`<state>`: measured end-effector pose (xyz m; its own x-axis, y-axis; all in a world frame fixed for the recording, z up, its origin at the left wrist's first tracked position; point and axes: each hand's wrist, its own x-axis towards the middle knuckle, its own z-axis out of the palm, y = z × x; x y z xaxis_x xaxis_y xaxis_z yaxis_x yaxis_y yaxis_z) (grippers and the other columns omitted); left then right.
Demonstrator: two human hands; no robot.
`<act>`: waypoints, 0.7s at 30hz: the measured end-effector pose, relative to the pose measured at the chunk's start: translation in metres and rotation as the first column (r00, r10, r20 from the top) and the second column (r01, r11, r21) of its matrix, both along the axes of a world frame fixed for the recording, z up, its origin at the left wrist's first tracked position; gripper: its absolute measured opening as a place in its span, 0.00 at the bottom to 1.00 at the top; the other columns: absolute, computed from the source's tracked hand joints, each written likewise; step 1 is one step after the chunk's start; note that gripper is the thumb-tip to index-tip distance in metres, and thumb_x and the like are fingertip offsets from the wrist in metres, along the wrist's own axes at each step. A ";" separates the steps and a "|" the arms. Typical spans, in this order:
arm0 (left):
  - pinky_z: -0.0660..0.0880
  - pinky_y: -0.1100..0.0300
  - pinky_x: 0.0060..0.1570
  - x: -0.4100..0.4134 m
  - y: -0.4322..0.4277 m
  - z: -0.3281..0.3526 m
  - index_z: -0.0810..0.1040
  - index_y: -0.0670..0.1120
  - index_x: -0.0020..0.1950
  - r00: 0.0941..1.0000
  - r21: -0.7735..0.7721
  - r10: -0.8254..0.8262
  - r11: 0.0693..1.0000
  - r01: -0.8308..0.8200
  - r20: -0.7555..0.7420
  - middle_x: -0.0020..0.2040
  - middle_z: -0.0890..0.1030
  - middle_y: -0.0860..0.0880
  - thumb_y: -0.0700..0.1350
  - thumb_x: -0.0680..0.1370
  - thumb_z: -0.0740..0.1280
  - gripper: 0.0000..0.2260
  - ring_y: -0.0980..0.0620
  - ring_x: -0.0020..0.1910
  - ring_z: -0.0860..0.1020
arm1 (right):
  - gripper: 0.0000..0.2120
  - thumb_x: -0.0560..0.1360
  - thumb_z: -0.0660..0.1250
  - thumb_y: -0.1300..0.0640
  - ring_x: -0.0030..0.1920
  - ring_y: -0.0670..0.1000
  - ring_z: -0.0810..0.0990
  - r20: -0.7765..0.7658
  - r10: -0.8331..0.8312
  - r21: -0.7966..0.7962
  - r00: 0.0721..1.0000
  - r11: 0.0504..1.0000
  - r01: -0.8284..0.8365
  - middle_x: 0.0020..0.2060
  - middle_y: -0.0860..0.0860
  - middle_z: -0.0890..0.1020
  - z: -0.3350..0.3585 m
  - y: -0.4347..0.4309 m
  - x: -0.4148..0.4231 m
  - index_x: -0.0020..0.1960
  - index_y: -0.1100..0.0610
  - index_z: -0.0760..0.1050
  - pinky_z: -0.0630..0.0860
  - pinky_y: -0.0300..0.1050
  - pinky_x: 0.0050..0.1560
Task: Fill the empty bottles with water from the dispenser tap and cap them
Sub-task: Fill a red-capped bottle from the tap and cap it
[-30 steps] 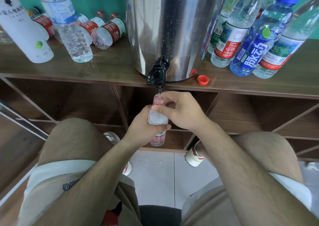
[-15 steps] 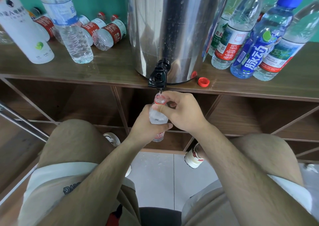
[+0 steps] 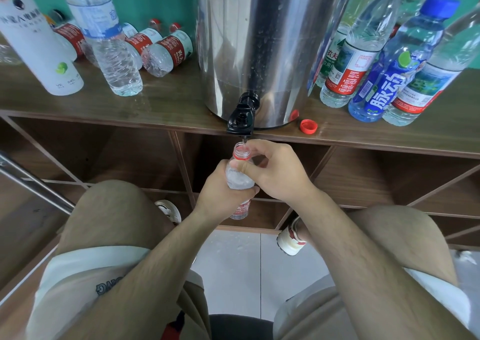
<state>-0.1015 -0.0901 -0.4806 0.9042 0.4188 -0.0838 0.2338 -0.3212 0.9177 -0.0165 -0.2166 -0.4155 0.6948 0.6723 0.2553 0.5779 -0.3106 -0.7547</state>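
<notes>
Change: almost nothing since 1 s ago; both hands and the bottle hold the same spot under the tap.
Legs: person seated, knees apart, tiled floor between them.
Left hand: wrapped round the bottle at mid-body, thumb across the front.
Right hand: fingers curled round the bottle's neck, thumb on its shoulder.
Bottle: upright, uncapped, red ring at the neck, mouth just below the spout; fill level unclear.
Tap: black, overhanging the shelf edge.
Cap: red, loose on the shelf, just right of the dispenser base.
Dispenser: steel drum, wet with droplets.
Right bottles: upright cluster, capped.
Left bottles: two upright in front, several red-labelled ones lying behind.
</notes>
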 end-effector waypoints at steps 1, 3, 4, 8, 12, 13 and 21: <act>0.80 0.57 0.56 -0.001 0.000 0.002 0.74 0.52 0.69 1.000 -0.002 0.002 1.000 -0.002 0.000 0.58 0.83 0.54 0.50 0.73 0.79 0.26 0.53 0.56 0.83 | 0.13 0.76 0.76 0.45 0.50 0.41 0.84 0.004 -0.002 -0.006 1.000 1.000 0.002 0.47 0.41 0.86 0.000 0.000 0.000 0.57 0.50 0.85 0.78 0.37 0.50; 0.80 0.57 0.56 -0.002 0.000 0.004 0.74 0.51 0.68 1.000 -0.014 0.010 1.000 -0.010 -0.001 0.57 0.83 0.53 0.49 0.73 0.79 0.26 0.53 0.55 0.83 | 0.14 0.76 0.75 0.44 0.51 0.41 0.84 0.020 -0.006 -0.018 1.000 1.000 0.006 0.47 0.40 0.86 0.002 0.000 -0.001 0.58 0.49 0.84 0.78 0.37 0.51; 0.80 0.57 0.55 -0.003 -0.001 0.005 0.74 0.50 0.68 1.000 -0.027 0.015 1.000 -0.015 0.000 0.56 0.83 0.53 0.48 0.73 0.79 0.25 0.53 0.55 0.83 | 0.15 0.76 0.75 0.43 0.51 0.42 0.84 0.032 -0.007 -0.026 0.999 1.000 0.008 0.48 0.40 0.86 0.003 0.000 -0.001 0.59 0.49 0.84 0.79 0.39 0.51; 0.75 0.65 0.46 -0.005 -0.002 0.009 0.74 0.51 0.66 0.999 -0.019 0.036 0.999 -0.036 0.009 0.53 0.81 0.57 0.49 0.73 0.80 0.25 0.57 0.50 0.81 | 0.18 0.75 0.75 0.41 0.53 0.42 0.83 0.126 -0.003 -0.066 0.992 0.998 0.011 0.52 0.40 0.86 0.009 -0.004 -0.004 0.61 0.48 0.82 0.82 0.46 0.53; 0.80 0.55 0.54 -0.006 -0.001 0.009 0.74 0.51 0.66 0.999 -0.033 0.043 0.999 -0.043 -0.005 0.54 0.83 0.54 0.48 0.71 0.80 0.26 0.53 0.53 0.83 | 0.22 0.75 0.71 0.37 0.53 0.40 0.83 0.197 -0.097 -0.051 0.976 0.993 0.109 0.56 0.38 0.83 0.020 -0.016 -0.006 0.64 0.46 0.79 0.82 0.46 0.47; 0.80 0.54 0.55 -0.005 -0.001 0.009 0.74 0.51 0.66 0.999 -0.030 0.048 0.998 -0.049 -0.012 0.54 0.83 0.54 0.48 0.71 0.81 0.26 0.53 0.53 0.83 | 0.21 0.76 0.70 0.38 0.52 0.42 0.83 0.202 -0.129 0.008 0.971 0.991 0.130 0.56 0.39 0.83 0.023 -0.021 -0.007 0.64 0.48 0.79 0.82 0.47 0.45; 0.79 0.53 0.60 -0.005 -0.003 0.011 0.72 0.52 0.69 0.998 0.034 0.052 0.998 -0.051 -0.038 0.60 0.80 0.53 0.51 0.72 0.81 0.30 0.50 0.58 0.81 | 0.12 0.82 0.67 0.64 0.56 0.51 0.82 0.366 -0.154 0.382 0.918 0.924 0.002 0.57 0.52 0.82 0.059 -0.035 -0.028 0.64 0.62 0.80 0.81 0.48 0.45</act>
<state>-0.1068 -0.0933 -0.4701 0.8777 0.4678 -0.1042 0.2863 -0.3375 0.8967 -0.0448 -0.2520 -0.3566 0.5380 0.4253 0.7278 0.8292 -0.1119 -0.5476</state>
